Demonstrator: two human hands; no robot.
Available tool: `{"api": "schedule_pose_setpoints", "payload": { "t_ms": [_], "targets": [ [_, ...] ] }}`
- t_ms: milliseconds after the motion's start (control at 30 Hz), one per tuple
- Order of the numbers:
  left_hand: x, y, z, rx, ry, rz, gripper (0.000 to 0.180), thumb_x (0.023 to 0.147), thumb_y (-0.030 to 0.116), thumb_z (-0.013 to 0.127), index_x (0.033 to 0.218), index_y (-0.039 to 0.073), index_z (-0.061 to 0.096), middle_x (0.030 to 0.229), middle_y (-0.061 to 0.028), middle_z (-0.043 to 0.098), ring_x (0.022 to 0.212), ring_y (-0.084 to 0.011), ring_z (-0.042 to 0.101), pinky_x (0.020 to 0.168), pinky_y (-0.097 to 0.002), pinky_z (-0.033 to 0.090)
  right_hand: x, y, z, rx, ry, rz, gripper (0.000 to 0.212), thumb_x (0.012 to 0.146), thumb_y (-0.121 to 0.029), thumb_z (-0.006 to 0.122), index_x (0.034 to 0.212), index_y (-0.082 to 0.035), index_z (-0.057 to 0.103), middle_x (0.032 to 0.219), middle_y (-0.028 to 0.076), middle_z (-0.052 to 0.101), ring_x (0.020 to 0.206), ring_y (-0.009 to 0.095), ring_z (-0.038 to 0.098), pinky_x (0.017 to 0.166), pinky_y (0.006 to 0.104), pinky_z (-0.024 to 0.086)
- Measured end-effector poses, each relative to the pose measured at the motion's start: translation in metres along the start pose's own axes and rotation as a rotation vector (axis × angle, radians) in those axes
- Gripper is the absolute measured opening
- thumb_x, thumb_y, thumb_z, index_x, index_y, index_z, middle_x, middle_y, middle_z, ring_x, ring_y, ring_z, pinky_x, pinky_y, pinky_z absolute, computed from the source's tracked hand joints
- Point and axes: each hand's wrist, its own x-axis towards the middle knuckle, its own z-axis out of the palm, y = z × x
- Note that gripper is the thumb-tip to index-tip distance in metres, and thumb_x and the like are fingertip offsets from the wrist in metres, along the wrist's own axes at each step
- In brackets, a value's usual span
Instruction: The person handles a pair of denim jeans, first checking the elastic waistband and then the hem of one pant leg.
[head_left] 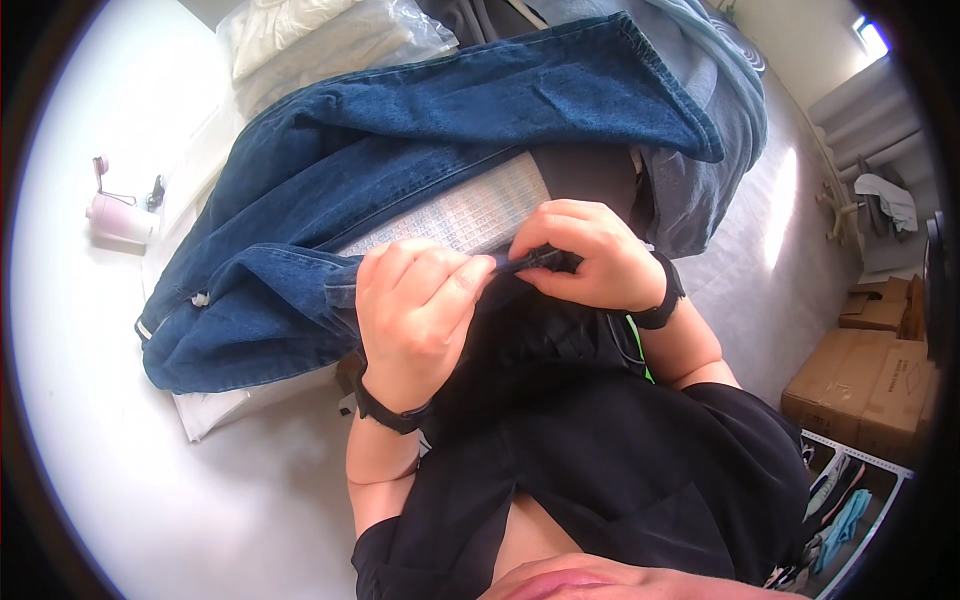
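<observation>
A pair of blue jeans (400, 110) lies spread before me, one leg stretched across the far side with its hem at the upper right. The nearer part of the denim runs from the left into my hands. My left hand (415, 315) is closed on an edge of it, thumb and fingertips together. Close beside it, my right hand (595, 260) pinches the same narrow dark edge. The fabric under the fingers is mostly hidden, so I cannot tell which seam or hem it is. A pale patterned surface (460, 210) shows between the two parts of the jeans.
Clear plastic bags with pale contents (330, 50) lie at the far left. Grey-blue fabric (735, 100) is heaped at the far right. A pinkish cup (125, 217) stands at left. Cardboard boxes (855, 380) and an open rack of clothes (845, 515) are at right.
</observation>
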Motion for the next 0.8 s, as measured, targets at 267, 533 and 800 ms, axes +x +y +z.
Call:
{"api": "schedule_pose_setpoints", "payload": {
  "t_ms": [267,533,800],
  "targets": [
    [0.003,0.002,-0.004,0.009,-0.066,-0.017,0.013,0.068,0.01,0.065,0.078,0.006,0.059,0.07,-0.0015,0.057,0.066,-0.0175,0.052,0.064,-0.0308,0.037,-0.007,0.007,-0.011,-0.143,-0.088,-0.049,0.017,0.056,-0.004,0.067,0.07,-0.003,0.058,0.064,0.007,0.056,0.057,0.023,0.054,0.051,0.0313,0.041],
    [0.002,0.001,-0.007,0.039,-0.083,-0.053,0.013,0.071,0.015,0.065,0.076,0.006,0.058,0.067,-0.0025,0.055,0.063,-0.0192,0.051,0.061,-0.0313,0.037,0.004,-0.006,0.001,-0.073,0.175,-0.104,0.027,0.058,-0.003,0.069,0.084,-0.003,0.062,0.081,0.009,0.061,0.075,0.025,0.057,0.069,0.034,0.044],
    [0.001,0.001,-0.007,-0.01,-0.099,-0.061,0.014,0.068,0.013,0.067,0.077,0.005,0.059,0.069,-0.0029,0.056,0.065,-0.0194,0.051,0.062,-0.0319,0.037,0.003,-0.005,0.005,-0.104,0.083,-0.148,0.02,0.061,-0.004,0.07,0.08,-0.004,0.062,0.07,0.006,0.056,0.063,0.021,0.054,0.06,0.0317,0.042]
  ]
}}
